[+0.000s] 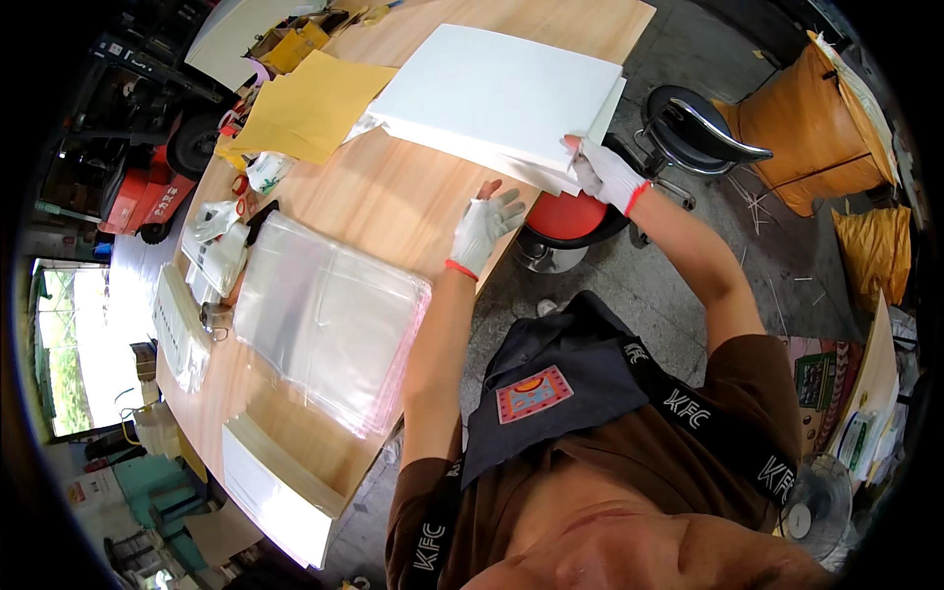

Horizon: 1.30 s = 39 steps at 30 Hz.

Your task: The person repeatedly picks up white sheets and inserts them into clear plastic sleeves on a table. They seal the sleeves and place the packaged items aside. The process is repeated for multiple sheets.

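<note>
A tall stack of large white sheets (501,84) lies on the far part of the wooden table. At its near right corner, my right hand (602,173), in a white glove with bare fingertips and a red cuff, pinches the edge of the sheets. The lower sheets jut out unevenly there. My left hand (484,228), gloved the same way, hovers at the table's near edge just short of the stack. Its fingers are spread and hold nothing. Left of that forearm is a pile of clear plastic bags (324,310) with pinkish edges.
Yellow-brown paper (310,106) lies left of the stack. A second stack of white sheets (275,492) sits at the table's near left end, beside wrapped packs (180,329). A red-seated stool (565,218) and a black chair (693,128) stand close to the table's right edge.
</note>
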Motion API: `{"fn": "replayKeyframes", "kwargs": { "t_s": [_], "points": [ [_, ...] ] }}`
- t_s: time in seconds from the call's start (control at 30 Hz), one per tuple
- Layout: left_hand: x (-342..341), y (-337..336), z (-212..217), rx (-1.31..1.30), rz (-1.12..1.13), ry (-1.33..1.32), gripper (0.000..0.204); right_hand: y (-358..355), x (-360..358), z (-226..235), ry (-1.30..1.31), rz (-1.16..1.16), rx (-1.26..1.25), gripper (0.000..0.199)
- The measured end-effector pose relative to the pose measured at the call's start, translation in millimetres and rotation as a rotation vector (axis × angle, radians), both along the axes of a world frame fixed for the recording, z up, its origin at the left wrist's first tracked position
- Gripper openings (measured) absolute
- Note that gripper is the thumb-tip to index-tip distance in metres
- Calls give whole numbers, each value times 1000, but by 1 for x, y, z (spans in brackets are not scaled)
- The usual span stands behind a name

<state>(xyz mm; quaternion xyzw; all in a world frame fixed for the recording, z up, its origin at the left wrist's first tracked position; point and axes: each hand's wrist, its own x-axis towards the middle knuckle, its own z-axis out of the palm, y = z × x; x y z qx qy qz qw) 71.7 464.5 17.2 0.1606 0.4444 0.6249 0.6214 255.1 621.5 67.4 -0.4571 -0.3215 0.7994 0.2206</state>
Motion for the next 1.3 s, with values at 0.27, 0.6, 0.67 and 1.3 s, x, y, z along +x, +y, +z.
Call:
{"fn": "replayKeyframes", "kwargs": {
  "t_s": [0.27,0.6,0.67,1.3],
  "points": [
    [46,-12,6,5,65,-477,62,-101,127,18,-242,191,-90,27],
    [115,-57,6,-177,239,-415,27,42,146,87,-887,513,968,38],
    [119,-59,4,-225,158,-409,26,65,108,70,-1194,661,1124,46],
    [121,-225,-33,117,-458,1104,58,-7,29,-30,-652,1206,958,49]
  ]
}}
